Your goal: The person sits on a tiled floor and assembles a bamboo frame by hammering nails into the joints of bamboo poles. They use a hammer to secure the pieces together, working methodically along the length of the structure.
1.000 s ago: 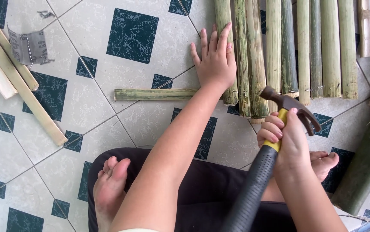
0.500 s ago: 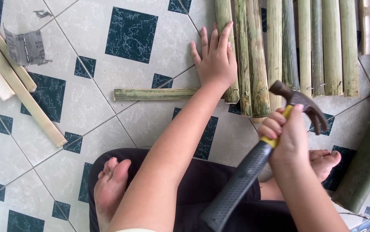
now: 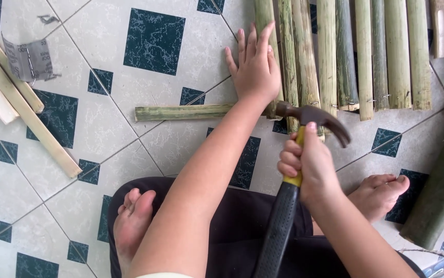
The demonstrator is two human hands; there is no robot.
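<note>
Your right hand's fingers (image 3: 290, 163) wrap tight round the hammer (image 3: 304, 154), its head just below the row of bamboo slats (image 3: 345, 56). Your left hand (image 3: 254, 64) lies flat, fingers spread, on the row's left edge. A crosswise bamboo strip (image 3: 183, 112) runs left from the row on the tiled floor (image 3: 103, 144).

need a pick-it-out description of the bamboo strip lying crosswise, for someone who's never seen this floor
Start at the row of upright bamboo slats along the top of the tiled floor. The left hand lies flat at the row's left edge. The crosswise bamboo strip runs left from under that wrist. It alone lies sideways; its neighbours point up the picture.
</note>
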